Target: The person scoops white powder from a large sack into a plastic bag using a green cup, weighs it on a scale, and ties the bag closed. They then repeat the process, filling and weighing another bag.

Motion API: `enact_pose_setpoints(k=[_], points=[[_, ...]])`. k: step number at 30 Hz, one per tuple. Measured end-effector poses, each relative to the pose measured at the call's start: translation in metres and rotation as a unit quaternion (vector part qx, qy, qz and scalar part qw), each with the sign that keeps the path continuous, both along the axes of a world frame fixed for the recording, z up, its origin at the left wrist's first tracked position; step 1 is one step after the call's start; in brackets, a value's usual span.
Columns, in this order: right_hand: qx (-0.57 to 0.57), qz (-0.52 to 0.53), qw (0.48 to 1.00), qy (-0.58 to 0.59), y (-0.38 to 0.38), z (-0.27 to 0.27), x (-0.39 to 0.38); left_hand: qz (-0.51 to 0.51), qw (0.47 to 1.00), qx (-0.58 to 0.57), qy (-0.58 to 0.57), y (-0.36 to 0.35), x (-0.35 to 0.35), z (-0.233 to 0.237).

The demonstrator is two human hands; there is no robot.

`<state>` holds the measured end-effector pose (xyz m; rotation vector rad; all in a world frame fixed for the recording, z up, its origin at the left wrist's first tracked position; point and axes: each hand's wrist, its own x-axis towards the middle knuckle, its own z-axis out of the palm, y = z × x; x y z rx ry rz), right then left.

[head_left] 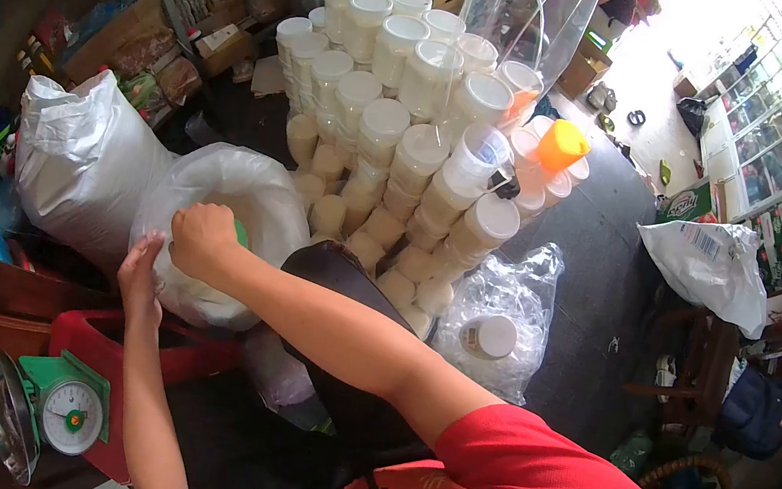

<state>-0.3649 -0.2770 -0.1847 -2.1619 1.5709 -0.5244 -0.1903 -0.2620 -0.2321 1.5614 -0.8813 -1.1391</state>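
Observation:
A white plastic bag [281, 203] stands wide open in front of me, with pale contents inside. My left hand [140, 270] is at its near left rim, fingers closed on the plastic. Over the mouth of the bag, my right hand [201, 242] is curled into a fist. Whatever it grips is hidden. Part of a green object [240, 233] shows just behind my right wrist, inside the bag; its shape is mostly covered. A tall, filled white sack [84, 168] leans beside the bag on the left.
Stacked lidded jars [384, 122] of pale contents rise behind the bag. An orange cup [562, 147] and a clear measuring jug [484, 152] sit on them. Clear plastic [530, 296] holds a single jar [497, 336]. A green dial scale [70, 414] stands near a red container [93, 342].

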Motion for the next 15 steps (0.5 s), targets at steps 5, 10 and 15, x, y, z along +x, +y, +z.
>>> enact_pose_setpoints(k=[5, 10, 15], points=[[-0.009, -0.009, 1.000, -0.001, 0.000, 0.002, -0.001, -0.007, 1.000, -0.004, -0.028, -0.008, 0.023, -0.031], [0.022, -0.009, 1.000, 0.005, -0.001, 0.006, -0.003, 0.040, 0.997, -0.065, -0.023, -0.011, 0.015, -0.027], [0.029, -0.012, 0.999, 0.008, -0.002, 0.003, -0.003, 0.060, 0.996, -0.055, 0.048, 0.003, -0.004, 0.012]])
